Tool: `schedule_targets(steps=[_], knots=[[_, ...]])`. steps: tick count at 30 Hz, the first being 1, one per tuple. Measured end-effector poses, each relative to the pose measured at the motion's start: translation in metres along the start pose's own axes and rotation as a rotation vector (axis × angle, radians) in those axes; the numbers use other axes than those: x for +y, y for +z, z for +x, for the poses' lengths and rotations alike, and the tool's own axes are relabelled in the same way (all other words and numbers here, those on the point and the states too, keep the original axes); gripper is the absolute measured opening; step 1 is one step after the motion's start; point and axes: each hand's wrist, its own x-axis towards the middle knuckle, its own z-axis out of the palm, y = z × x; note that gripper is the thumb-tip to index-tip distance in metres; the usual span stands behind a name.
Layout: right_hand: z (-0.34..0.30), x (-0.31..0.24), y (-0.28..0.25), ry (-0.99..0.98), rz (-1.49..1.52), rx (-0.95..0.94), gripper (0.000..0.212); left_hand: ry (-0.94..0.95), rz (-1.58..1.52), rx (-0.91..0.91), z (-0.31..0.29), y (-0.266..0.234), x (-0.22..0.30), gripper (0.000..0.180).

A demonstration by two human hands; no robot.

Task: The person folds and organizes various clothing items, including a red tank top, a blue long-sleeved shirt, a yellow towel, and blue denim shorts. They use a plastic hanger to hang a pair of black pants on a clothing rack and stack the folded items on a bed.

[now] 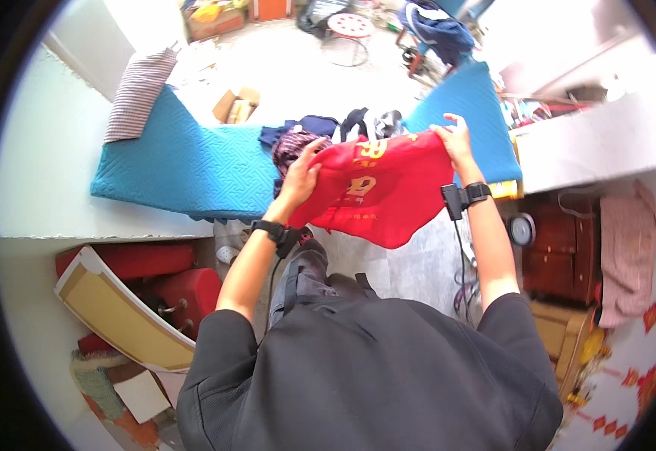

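Note:
A red piece of cloth [388, 192] with yellow print hangs spread out between my two hands, above the front edge of the bed. My left hand [301, 179] grips its left upper corner, fingers folded over the edge. At the right upper corner, my right hand [458, 143] pinches the cloth, with one finger raised. Behind the cloth lies a heap of clothes: a dark patterned garment [292, 146], a navy garment [314, 124] and some black and white pieces. The cloth partly hides this heap. Whether the red cloth is a bag or a garment I cannot tell.
A blue quilted bed cover [185, 165] runs left and right of the clothes. On its left end rests a striped pillow [141, 94]. Farther back are an open cardboard box [236, 107] and a round stool [350, 26]. Brown wooden cabinets [561, 248] stand at the right.

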Motion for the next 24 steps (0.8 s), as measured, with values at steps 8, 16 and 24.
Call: schedule_targets(steps=[8,16,24], knots=[[0.147,0.102,0.083,-0.091,-0.419,-0.232,0.056,-0.011,0.356,0.121,0.111,0.008,-0.135,0.043],[0.102,0.207,0.176,0.162,-0.886,-0.644,0.060,-0.374,0.723,-0.089,0.100,0.044,-0.159,0.061],[0.057,0.182,0.192,0.146,-0.842,-0.907,0.047,-0.359,0.746,0.313,0.069,0.066,-0.131,0.070]])
